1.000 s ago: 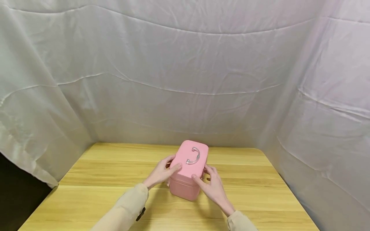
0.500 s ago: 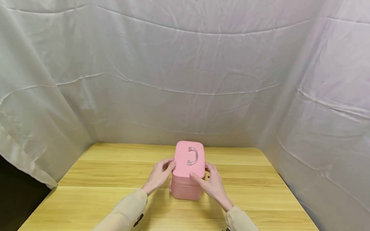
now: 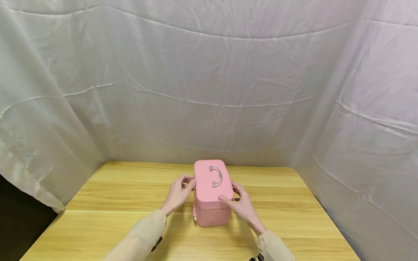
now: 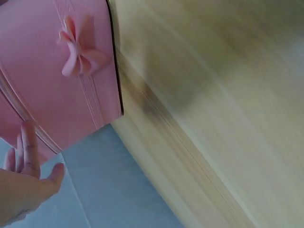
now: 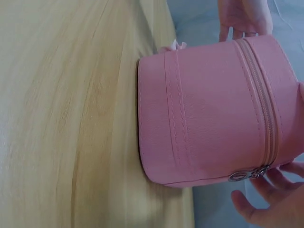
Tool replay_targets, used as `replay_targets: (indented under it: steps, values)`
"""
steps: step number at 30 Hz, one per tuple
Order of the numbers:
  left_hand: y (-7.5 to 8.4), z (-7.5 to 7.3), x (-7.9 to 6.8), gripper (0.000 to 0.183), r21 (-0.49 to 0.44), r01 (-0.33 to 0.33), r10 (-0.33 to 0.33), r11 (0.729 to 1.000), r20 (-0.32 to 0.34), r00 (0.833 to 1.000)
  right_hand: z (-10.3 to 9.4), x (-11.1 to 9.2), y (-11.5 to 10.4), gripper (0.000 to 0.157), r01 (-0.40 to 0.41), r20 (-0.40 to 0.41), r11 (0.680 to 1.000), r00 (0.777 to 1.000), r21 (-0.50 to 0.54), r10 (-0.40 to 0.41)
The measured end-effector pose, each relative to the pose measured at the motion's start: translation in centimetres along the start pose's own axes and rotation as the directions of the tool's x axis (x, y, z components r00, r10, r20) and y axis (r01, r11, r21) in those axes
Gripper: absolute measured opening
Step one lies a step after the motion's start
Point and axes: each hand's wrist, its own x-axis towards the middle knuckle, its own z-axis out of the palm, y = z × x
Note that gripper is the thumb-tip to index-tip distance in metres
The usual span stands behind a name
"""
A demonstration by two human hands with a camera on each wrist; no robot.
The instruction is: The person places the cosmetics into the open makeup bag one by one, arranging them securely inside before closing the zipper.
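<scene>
A pink cosmetic case (image 3: 213, 216) with a silver handle (image 3: 218, 177) on its lid stands upright on the wooden table. My left hand (image 3: 177, 194) is at its left side, fingertips near the lid's edge; in the left wrist view its fairly straight fingers (image 4: 29, 147) touch the case by the zipper seam. A pink bow (image 4: 80, 50) sits on that side. My right hand (image 3: 243, 207) holds the near right corner, thumb on the lid and fingers against the right side. The right wrist view shows the closed zipper (image 5: 261, 95) and its metal pulls (image 5: 248, 174) near the right fingers.
The wooden table (image 3: 124, 203) extends on both sides of the case. Grey-white cloth (image 3: 209, 127) hangs behind it and at both sides. A dark area (image 3: 23, 214) shows beyond the table at the left.
The case has turned counterclockwise as seen from above, and more of its left side shows. My left thumb has moved off the lid's top to its left edge. The right hand stays at the corner.
</scene>
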Motion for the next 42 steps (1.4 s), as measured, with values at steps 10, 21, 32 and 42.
replay_targets:
  steps: [10,21,32,42]
  values:
    - [-1.2,-0.5,2.3,0.066,0.012,0.088,-0.089,0.996,0.126,0.988,-0.7,0.4,0.8,0.07,-0.012,0.107,0.99,0.994,0.139,-0.003]
    - [-2.2,-0.7,3.6,0.064,-0.154,0.11,-0.078,0.982,0.2,0.977,-1.4,0.9,1.4,0.07,-0.038,0.221,0.978,0.975,0.205,-0.009]
    - [-2.4,-1.3,3.5,0.066,-0.123,0.105,-0.072,0.987,0.248,0.966,-1.4,0.9,1.4,0.071,-0.016,0.212,0.984,0.977,0.175,-0.022]
    - [-2.4,-2.2,3.1,0.077,-0.11,0.165,-0.136,0.98,0.231,0.963,-1.4,0.7,1.6,0.053,0.003,-0.072,0.998,0.997,0.058,0.001]
